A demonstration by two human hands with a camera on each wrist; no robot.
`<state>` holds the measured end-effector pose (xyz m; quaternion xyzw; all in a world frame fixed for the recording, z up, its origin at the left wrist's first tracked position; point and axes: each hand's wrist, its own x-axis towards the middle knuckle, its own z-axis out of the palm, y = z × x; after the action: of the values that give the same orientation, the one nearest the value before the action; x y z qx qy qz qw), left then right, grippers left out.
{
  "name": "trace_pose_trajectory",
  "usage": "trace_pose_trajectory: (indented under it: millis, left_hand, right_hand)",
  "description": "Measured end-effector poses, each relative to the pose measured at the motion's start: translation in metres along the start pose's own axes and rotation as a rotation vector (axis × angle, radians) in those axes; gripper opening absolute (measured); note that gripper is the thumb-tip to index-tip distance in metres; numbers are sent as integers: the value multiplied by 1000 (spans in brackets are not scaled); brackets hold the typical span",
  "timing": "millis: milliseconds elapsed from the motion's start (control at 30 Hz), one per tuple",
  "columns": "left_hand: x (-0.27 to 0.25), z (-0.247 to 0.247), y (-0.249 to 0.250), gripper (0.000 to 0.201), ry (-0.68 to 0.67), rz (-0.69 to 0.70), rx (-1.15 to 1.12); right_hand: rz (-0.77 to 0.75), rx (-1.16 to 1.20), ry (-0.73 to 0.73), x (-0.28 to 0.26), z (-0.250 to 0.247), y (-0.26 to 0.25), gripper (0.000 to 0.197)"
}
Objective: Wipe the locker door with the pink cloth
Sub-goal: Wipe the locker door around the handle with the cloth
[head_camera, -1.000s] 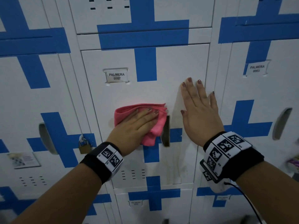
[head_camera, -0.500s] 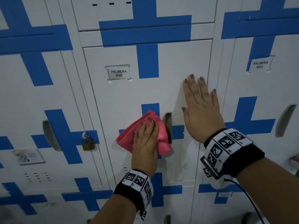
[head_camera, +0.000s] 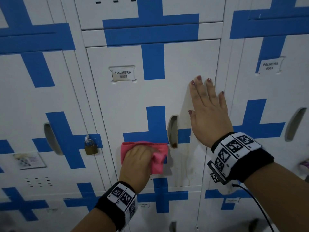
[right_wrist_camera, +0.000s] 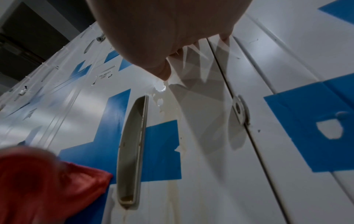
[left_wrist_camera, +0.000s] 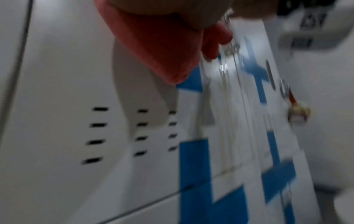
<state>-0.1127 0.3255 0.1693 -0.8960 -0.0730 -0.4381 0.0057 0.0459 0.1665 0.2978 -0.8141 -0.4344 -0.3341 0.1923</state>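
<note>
The white locker door [head_camera: 130,101] with blue cross tape and the label "PALMERA 0007" [head_camera: 123,74] fills the middle of the head view. My left hand [head_camera: 142,152] holds the pink cloth [head_camera: 158,159] bunched against the door's lower part, just left of the bottom of the handle recess [head_camera: 173,129]; its fingers look curled over the cloth. In the left wrist view the pink cloth [left_wrist_camera: 159,45] hangs under my palm. My right hand [head_camera: 204,97] lies flat on the door's right edge, fingers straight and pointing up. The pink cloth [right_wrist_camera: 47,181] is blurred in the right wrist view.
Brownish drip stains [head_camera: 189,164] run down the door below and right of the handle recess [right_wrist_camera: 132,148]. A brass padlock [head_camera: 90,147] hangs on the locker to the left. Vent slots [left_wrist_camera: 95,133] sit low on the door. More lockers surround it on all sides.
My left hand has carried the cloth down the door, from beside the handle recess to level with its bottom, and its fingers have curled. The right hand has stayed flat in place.
</note>
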Motion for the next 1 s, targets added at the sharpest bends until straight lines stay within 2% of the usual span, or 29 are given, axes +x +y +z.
trace_pose_trajectory:
  millis: [67,133,200,267,367,567,700,833,1000]
  left_hand:
    - [13,-13,13,16,152,-186,-187]
    - [29,-27,24,21,331,-326,-367]
    - [46,-41,33,23,482,-343,-411]
    - [59,-46,37,25,568,-302,-300]
    - [72,-39,32,30,496,-283,-158]
    - [53,-3,-6,52,176,-41,61]
    - [47,-2,-9,59,64,-40,203]
    - [42,-2,-7,57,56,-38,284]
    - [31,-2,-18,60,81,97,290]
  right_hand:
    - [-2,-3,2,0,0,0,70]
    - [-5,-2,0,0,-1,0,70]
    - [-7,-1,-2,0,-1,0,70]
    - [-9,1,-3,0,-1,0,71]
    - [-10,11,2,0,-1,0,71]
    - [-14,7,6,0,0,1,70]
    - [-13,12,19,0,2,1,70]
    - [-12,18,22,0,2,1,70]
    - [-13,11,13,1,1,2,71]
